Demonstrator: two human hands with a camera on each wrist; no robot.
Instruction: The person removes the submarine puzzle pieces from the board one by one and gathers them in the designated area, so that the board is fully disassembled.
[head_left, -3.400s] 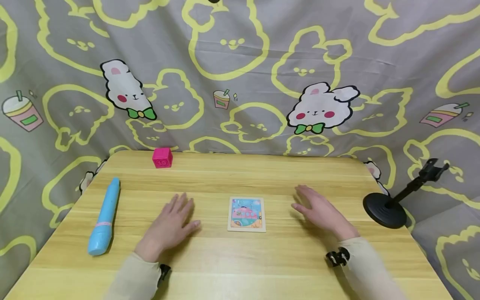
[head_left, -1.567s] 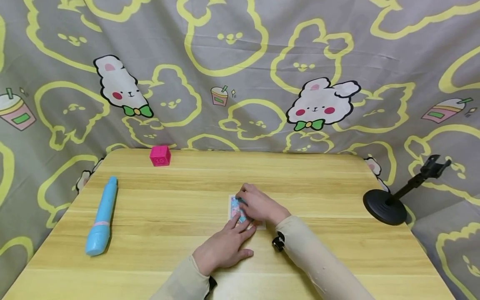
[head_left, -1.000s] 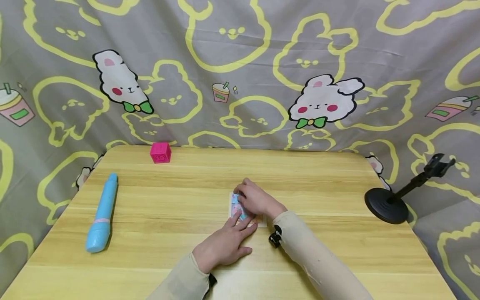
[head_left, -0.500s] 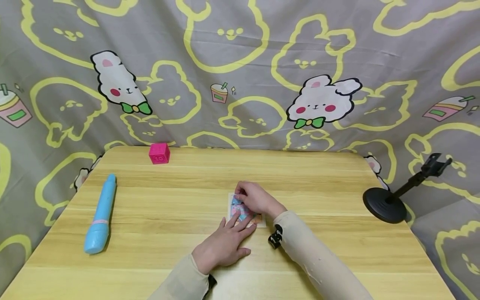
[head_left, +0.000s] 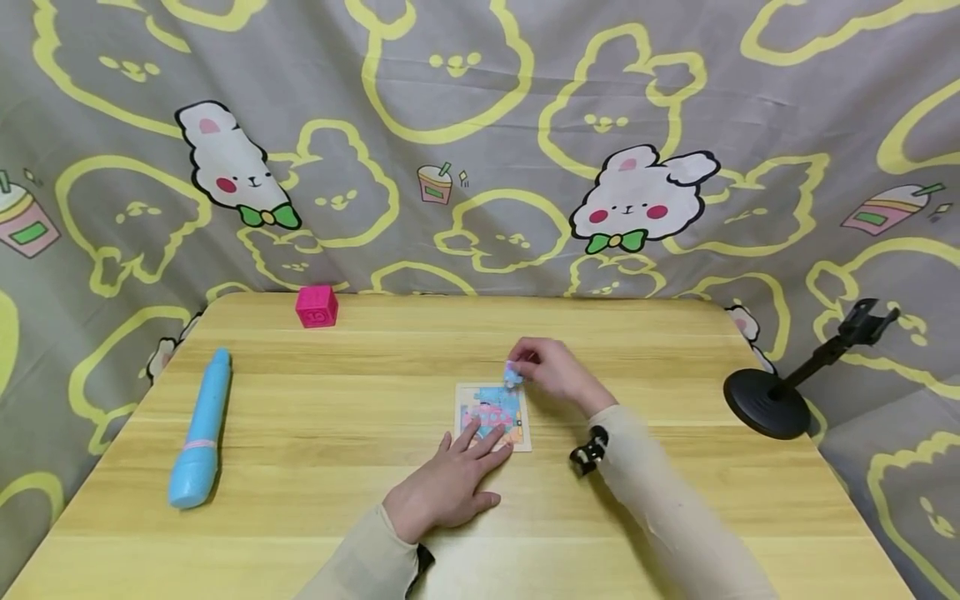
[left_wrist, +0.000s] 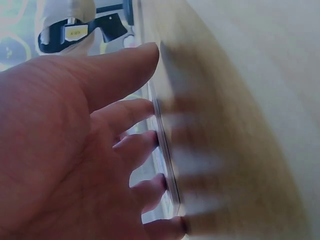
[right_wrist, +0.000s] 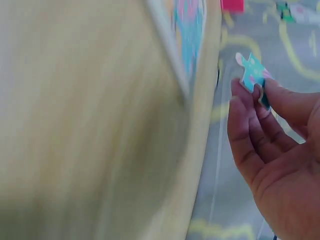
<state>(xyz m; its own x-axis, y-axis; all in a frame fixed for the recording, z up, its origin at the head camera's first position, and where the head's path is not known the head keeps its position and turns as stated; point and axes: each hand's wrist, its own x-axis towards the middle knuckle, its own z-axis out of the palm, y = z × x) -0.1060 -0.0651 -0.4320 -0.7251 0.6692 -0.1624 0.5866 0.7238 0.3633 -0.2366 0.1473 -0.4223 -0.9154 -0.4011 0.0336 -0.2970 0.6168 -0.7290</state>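
Note:
A small square jigsaw puzzle [head_left: 501,406] in a pale frame lies on the table, showing a pink and blue picture with a gap at its upper left corner. Spread over its lower edge, my left hand [head_left: 442,490] rests with straight fingers, the fingertips pressing on the board. In the left wrist view the fingers [left_wrist: 145,192] reach the thin board's edge. My right hand [head_left: 558,375] is raised beyond the puzzle's upper right corner. Between thumb and fingers it pinches a blue puzzle piece [right_wrist: 253,72] with pinkish marks and knobbed edges.
A blue toy microphone [head_left: 201,433] lies on the left of the wooden table [head_left: 337,375]. At the back left sits a pink cube [head_left: 317,306]. A black stand [head_left: 768,404] with a round base is at the right edge. A patterned curtain [head_left: 495,125] hangs behind.
Both hands came in from the sides to the puzzle. The right hand worked at its upper left corner, then lifted a piece out and moved right and back. The left hand stays on the board.

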